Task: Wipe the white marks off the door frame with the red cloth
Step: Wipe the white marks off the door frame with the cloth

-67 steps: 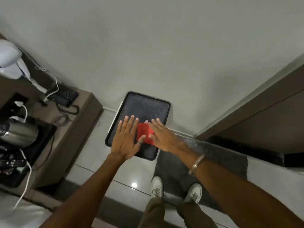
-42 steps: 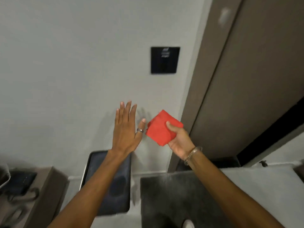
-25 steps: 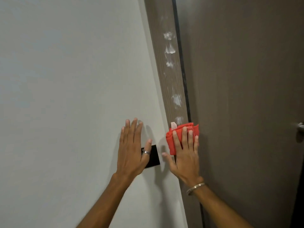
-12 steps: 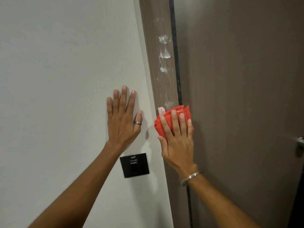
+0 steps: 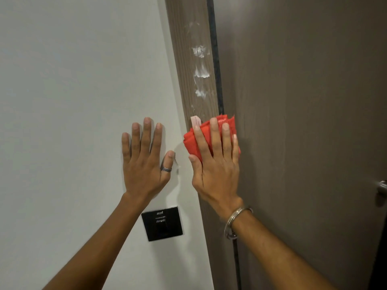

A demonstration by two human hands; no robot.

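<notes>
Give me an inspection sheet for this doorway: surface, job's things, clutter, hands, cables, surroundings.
Surface: wood-grain door frame, upright, with white marks on the stretch above the cloth.
Job's things: folded red cloth pressed flat against the frame, its right edge over the dark seam; a pale tag sticks up from it.
Clutter: nothing seen.
Hands: right hand flat over the cloth, fingers spread upward, bangle on the wrist; left hand open, palm on the white wall, ring on the thumb.
Cables: nothing seen.
Surroundings: black wall panel below the left hand; brown door shut, its metal handle at the right edge.
</notes>
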